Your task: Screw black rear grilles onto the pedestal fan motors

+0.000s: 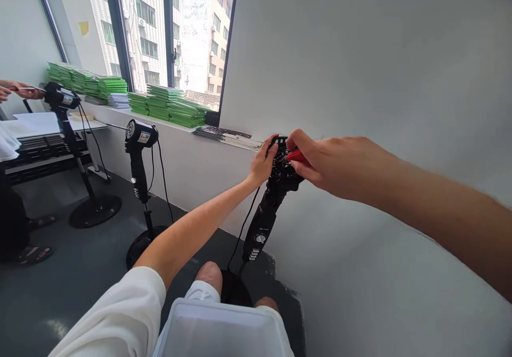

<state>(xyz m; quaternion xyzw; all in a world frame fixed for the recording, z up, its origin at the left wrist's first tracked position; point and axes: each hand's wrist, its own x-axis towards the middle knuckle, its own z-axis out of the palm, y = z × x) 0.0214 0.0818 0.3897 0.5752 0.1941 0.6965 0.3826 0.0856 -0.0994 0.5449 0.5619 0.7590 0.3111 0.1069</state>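
Fingers of the right hand (334, 164) pinch a red tool (296, 156); the left hand (261, 167) clasps the edge of the motor head (284, 177). Atop its stand (261, 224), the head seems hard, fairly heavy, best held there.

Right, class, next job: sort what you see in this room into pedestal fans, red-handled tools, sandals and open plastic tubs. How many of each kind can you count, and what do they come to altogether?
Pedestal fans: 3
Red-handled tools: 2
Sandals: 2
Open plastic tub: 1
Total: 8
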